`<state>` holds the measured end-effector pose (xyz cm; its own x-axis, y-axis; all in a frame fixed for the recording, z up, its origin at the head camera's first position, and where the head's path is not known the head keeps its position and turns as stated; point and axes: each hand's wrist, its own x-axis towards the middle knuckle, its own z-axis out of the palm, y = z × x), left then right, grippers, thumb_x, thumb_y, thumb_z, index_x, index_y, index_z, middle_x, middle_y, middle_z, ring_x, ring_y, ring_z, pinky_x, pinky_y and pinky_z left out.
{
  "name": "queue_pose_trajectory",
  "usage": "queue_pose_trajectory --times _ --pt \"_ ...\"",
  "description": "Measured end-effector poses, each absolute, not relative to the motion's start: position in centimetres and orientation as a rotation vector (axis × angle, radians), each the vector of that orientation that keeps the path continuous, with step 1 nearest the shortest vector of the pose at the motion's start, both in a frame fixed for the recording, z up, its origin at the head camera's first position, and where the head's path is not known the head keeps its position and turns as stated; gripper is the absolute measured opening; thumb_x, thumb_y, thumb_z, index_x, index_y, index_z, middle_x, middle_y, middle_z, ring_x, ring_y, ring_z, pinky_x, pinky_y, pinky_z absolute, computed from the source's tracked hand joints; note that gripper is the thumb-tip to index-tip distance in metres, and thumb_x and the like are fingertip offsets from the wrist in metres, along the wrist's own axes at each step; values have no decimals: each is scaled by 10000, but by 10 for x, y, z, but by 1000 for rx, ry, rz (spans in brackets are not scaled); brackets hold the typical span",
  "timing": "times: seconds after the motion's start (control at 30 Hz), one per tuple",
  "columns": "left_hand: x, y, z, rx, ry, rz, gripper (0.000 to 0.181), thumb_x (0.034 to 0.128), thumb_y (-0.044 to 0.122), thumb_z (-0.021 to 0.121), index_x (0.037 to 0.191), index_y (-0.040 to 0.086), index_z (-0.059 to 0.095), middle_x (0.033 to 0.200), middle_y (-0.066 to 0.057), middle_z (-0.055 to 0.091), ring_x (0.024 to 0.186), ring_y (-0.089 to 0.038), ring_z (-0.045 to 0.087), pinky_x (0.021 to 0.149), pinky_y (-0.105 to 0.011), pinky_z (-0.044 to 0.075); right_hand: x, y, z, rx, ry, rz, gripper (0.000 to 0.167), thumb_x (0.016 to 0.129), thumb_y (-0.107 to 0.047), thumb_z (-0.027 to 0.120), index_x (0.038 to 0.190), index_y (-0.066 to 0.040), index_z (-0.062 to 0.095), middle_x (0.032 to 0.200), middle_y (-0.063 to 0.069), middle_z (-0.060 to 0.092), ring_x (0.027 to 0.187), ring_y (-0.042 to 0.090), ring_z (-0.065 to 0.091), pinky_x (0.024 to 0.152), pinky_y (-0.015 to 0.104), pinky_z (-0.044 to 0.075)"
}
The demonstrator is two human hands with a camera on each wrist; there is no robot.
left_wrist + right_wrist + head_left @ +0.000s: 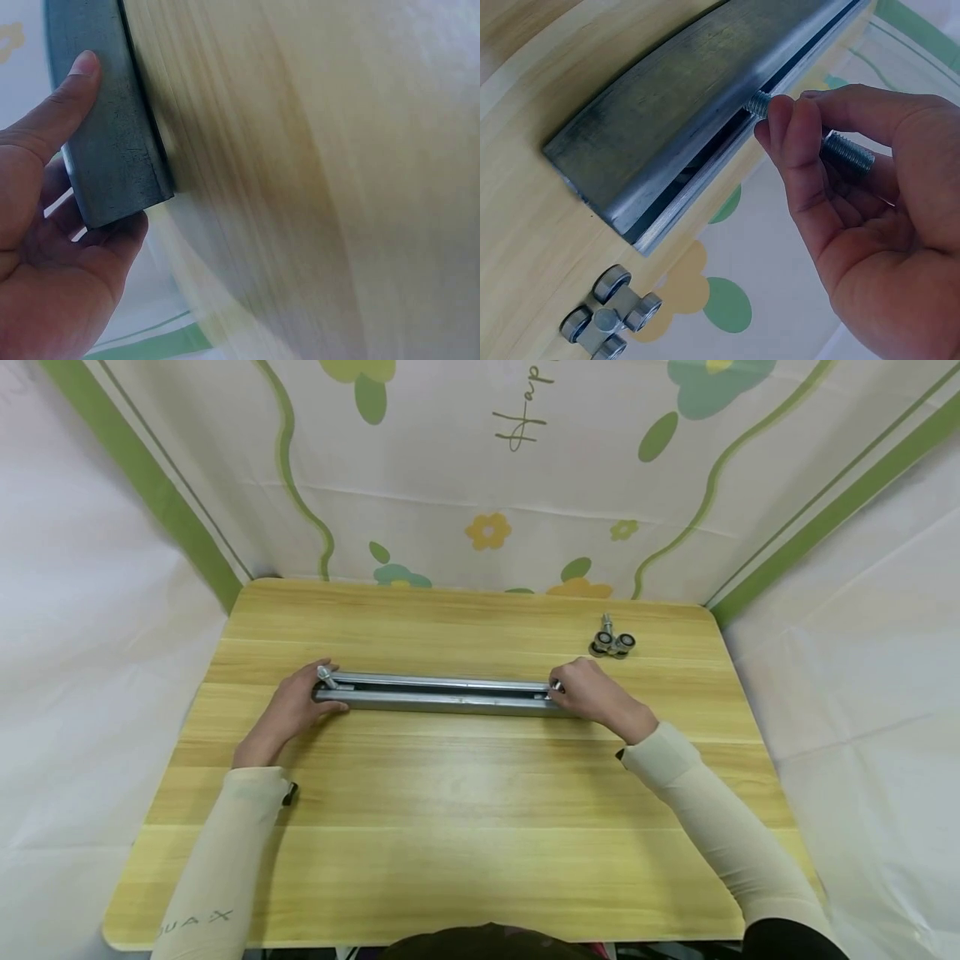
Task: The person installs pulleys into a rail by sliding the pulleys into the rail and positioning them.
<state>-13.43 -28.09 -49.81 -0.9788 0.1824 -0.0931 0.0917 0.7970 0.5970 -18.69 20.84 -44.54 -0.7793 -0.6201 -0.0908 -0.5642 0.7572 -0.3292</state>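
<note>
A grey metal channel track [450,700] lies lengthwise across the table, its long slot facing up. At its left end my left hand [297,703] grips it, the thumb [75,90] flat along the near side and the other fingers around the end and far side. A threaded bolt [326,676] pokes up from the slot beside that hand. Near the right end, my right hand [855,195] pinches the shank of another threaded bolt [851,155] that rises out of the slot. What this bolt joins inside the track is mostly hidden.
A roller trolley [612,644] with several small wheels and an upright bolt lies on the wooden table [465,827], behind and right of the track. White printed fabric [450,468] hangs behind the table, with white sheets at both sides.
</note>
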Motion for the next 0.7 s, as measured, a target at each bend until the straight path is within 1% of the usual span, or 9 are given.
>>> queue_pose_trajectory --times 0.13,0.3,0.5,0.7 --pt "-134 -280 -497 226 2843 932 739 893 148 870 1480 -120 511 1594 -367 391 1445 -592 372 1190 -730 294 -188 204 -447 -933 2748 -414 117 992 -37 680 943 -16 784 796 67 746 555 81 564 589 290 532" --pt "-134 -279 -496 229 2842 927 742 894 156 870 1481 -120 508 1593 -367 393 1443 -592 375 1190 -729 294 -189 199 -447 -932 2739 -409 124 999 -48 677 923 -31 774 764 43 724 552 90 551 582 288 516" --pt "-135 -279 -496 220 2832 925 753 899 152 864 1495 -121 492 1604 -363 378 1455 -592 358 1199 -738 269 -189 192 -447 -929 2743 -404 115 998 -56 685 938 -23 777 788 56 738 568 92 568 594 288 531" --pt "-134 -281 -498 219 2838 929 751 895 145 865 1491 -123 495 1602 -366 378 1455 -595 356 1200 -736 269 -187 182 -445 -948 2728 -421 142 1001 -39 674 879 -35 747 702 17 669 536 91 519 554 265 482"
